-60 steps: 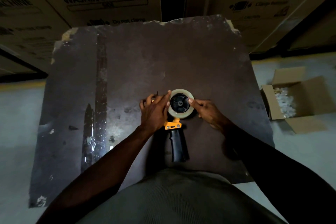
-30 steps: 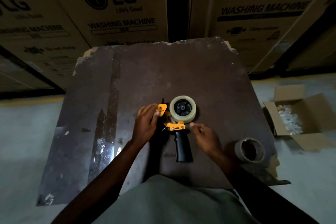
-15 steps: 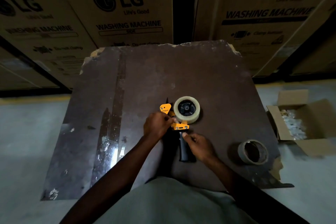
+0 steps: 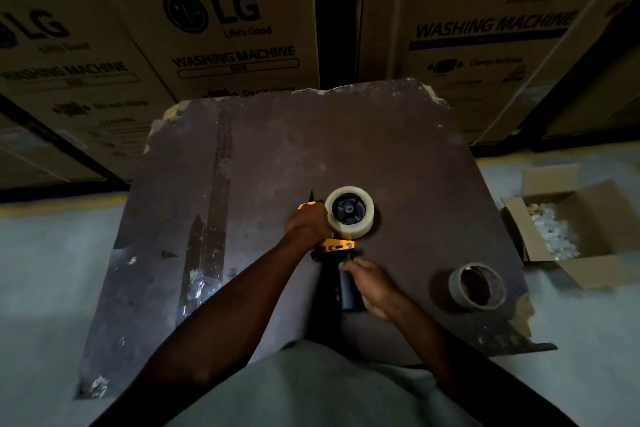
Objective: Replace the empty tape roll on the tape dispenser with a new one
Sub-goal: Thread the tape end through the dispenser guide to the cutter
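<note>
Tape dispenser flat on the worn table, new roll seated on its hub; right hand curled round the black handle, likely steadying; left hand closed over the yellow front, probably threading; empty core aside at right

a warehouse or stockroom: tall washing machine cartons stacked behind a worn board on concrete floor.

LG boxes behind, open carton w/ white bits
</note>
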The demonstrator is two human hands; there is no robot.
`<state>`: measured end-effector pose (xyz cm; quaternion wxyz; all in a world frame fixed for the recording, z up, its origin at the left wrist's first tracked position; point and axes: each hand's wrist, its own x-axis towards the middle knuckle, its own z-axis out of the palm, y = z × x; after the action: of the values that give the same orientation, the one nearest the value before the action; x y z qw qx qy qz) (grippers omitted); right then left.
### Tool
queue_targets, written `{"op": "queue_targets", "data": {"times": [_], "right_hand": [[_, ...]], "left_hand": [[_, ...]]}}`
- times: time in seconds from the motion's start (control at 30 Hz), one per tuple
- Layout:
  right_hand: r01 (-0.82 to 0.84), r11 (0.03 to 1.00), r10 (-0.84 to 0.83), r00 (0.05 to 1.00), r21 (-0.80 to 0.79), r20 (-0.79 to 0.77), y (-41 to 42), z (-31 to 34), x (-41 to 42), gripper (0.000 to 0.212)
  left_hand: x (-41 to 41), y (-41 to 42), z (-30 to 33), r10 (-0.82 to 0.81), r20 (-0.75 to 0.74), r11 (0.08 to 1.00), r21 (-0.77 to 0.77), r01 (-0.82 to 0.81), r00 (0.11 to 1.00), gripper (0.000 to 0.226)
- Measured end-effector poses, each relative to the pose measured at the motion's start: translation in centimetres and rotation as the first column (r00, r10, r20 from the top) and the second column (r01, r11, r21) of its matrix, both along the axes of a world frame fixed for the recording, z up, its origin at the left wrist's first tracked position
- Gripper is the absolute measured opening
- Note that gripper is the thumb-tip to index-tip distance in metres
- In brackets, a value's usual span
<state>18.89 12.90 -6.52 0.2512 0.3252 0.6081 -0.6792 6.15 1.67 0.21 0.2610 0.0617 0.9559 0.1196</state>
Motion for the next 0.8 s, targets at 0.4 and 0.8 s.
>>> {"op": "queue_targets", "data": {"times": [0.4, 0.8], "right_hand": [[0.115, 0.964, -0.067, 0.978, -0.241, 0.199, -0.3, 0.2, -1.8, 0.022], [0.071, 0.973, -0.035, 0.986, -0.220, 0.165, 0.4, -0.1, -2.1, 0.019]], "left_hand": [[1.1, -4.4, -0.6, -0.176, -0.066, 0.978, 0.102, 0.182, 0.982, 0.032], [2.5, -9.3, -0.7, -0.266, -0.244, 0.963, -0.037, 0.265, 0.933, 0.033]]}}
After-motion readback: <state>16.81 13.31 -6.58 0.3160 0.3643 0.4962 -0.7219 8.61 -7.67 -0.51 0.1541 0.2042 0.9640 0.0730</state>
